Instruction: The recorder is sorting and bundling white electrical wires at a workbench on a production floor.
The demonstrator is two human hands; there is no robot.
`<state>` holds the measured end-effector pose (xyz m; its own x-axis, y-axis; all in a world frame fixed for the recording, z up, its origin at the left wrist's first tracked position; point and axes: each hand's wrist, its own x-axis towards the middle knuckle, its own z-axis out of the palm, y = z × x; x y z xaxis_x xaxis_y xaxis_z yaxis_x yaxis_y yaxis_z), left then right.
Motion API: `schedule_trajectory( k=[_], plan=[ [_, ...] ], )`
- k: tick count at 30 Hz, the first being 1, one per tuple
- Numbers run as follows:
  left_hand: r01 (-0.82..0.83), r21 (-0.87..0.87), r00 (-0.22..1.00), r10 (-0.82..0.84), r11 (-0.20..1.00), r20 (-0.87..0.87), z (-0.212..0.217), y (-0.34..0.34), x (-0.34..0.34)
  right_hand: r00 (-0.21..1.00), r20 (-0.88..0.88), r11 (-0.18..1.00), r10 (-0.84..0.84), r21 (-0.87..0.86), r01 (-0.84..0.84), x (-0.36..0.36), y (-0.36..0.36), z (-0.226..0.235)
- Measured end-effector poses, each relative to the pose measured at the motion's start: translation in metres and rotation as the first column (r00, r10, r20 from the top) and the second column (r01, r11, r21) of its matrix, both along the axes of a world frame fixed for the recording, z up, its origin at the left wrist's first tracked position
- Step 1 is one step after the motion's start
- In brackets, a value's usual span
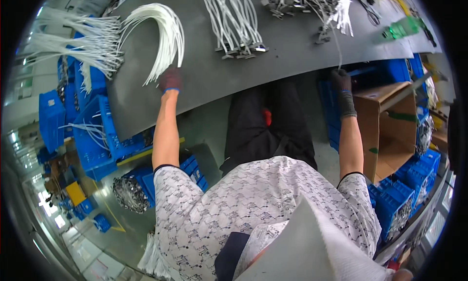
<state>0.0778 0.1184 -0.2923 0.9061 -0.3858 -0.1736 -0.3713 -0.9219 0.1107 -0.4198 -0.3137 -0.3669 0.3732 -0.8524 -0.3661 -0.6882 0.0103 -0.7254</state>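
Note:
On the dark grey table [200, 66], a thick bundle of white cables [168, 32] lies curved in an arch. My left hand [170, 80], in a dark reddish glove, is closed at the lower ends of this bundle; its fingertips are partly hidden. A thin white cable [337, 45] runs down to the table's front edge from a pile of cables with metal ends [292, 1]. My right hand [342, 81], in a dark grey glove, pinches its lower end. Between my hands, farther back, lies a bunch of white cables with flat grey end pieces [239, 49].
A green plastic bottle [403, 28] lies at the table's right. More white cables [92, 42] hang over blue crates on the left. An open cardboard box [365, 130] stands below my right hand, beside blue crates [395, 198]. A tangle of metallic parts [130, 194] sits lower left.

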Motion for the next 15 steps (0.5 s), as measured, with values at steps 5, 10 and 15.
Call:
schedule_trajectory(
  k=[5,10,15],
  plan=[
    [0.05,0.168,0.995,-0.063,0.984,0.076,0.043,-0.007,-0.015,0.884,-0.421,0.7,0.204,-0.569,-0.432,-0.097,0.092,-0.015],
    [-0.078,-0.235,0.968,0.017,0.969,-0.249,0.05,-0.014,-0.013,0.742,-0.617,0.894,0.262,-0.134,-0.427,-0.27,0.22,-0.07],
    [-0.568,-0.647,0.51,-0.401,0.509,-0.761,0.063,-0.068,-0.071,0.911,-0.352,0.975,0.217,0.026,-0.222,-0.35,0.324,-0.113]
  ],
)
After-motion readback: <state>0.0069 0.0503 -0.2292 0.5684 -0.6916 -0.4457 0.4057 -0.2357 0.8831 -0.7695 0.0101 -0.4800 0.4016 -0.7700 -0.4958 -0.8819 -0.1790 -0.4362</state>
